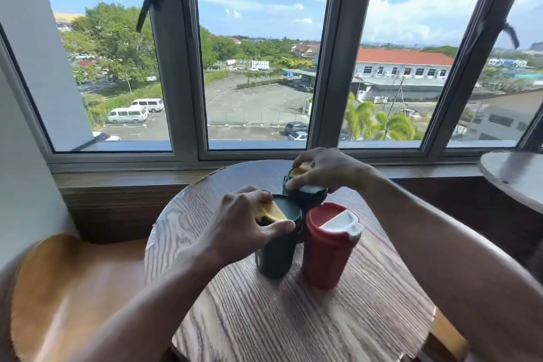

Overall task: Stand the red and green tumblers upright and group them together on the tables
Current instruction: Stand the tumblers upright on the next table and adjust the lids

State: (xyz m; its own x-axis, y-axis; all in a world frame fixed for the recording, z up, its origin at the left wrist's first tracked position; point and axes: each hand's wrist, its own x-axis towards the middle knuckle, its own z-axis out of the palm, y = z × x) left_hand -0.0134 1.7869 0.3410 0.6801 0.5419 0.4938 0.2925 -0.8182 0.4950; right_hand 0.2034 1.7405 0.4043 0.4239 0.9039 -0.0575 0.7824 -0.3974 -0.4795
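Three tumblers stand upright close together on a round wooden table (293, 317). The red tumbler (326, 256) with a white flip lid is at the front right. A dark green tumbler (276, 256) with a yellow flap stands just left of it; my left hand (244, 220) grips its lid from above. Behind them is a second dark green tumbler (305, 198), mostly hidden, and my right hand (323, 170) grips its top with curled fingers.
A wooden window ledge (123, 182) and large windows run behind the table. A curved wooden chair seat (73, 288) sits at the lower left. Part of a second round table (514, 173) shows at the right edge.
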